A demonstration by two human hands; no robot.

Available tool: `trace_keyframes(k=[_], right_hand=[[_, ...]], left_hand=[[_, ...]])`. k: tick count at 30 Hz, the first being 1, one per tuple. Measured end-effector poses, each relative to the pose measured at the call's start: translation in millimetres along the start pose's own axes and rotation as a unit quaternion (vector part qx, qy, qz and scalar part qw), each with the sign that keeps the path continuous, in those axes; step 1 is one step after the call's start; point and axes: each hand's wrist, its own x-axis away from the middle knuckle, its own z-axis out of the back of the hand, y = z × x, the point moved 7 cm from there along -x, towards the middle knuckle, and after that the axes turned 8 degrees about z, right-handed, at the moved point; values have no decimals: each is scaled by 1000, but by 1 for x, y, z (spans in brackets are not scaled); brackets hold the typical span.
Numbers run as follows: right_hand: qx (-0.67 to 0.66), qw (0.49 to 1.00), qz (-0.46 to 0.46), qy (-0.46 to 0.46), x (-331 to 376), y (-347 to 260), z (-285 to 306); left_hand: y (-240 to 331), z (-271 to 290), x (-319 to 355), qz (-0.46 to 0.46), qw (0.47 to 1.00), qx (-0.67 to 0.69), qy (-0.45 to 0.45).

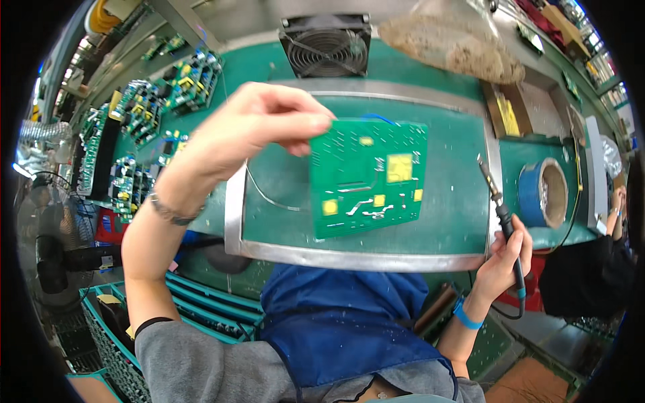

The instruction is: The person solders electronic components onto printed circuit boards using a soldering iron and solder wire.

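My left hand (269, 124) pinches the upper left corner of a green circuit board (356, 168) and holds it up over the framed work surface. Yellow patches and silvery solder tracks mark the side facing me, and a bit of blue wire (379, 118) shows above its top edge. In my right hand (505, 258) is a soldering iron (504, 218), gripped by its dark handle like a pen. Its metal tip points up and to the left, well apart from the board. A thin strand of solder wire (269, 198) lies left of the board.
A black fan (326, 50) stands at the back. Several populated circuit boards (191, 80) crowd the left side. To the right are a blue-sided roll (534, 195) and a cardboard box (537, 107). A metal rim (363, 260) frames the green mat. Another person (591, 269) is at far right.
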Motion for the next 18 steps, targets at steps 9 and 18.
trace_keyframes(k=[9,18], right_hand=[[-50,998,-16,33,2,5,-9],[-7,999,13,36,10,6,-2]], left_hand=[[83,195,-26,-129,957,249,76],[-8,274,-271,0,886,288,363]])
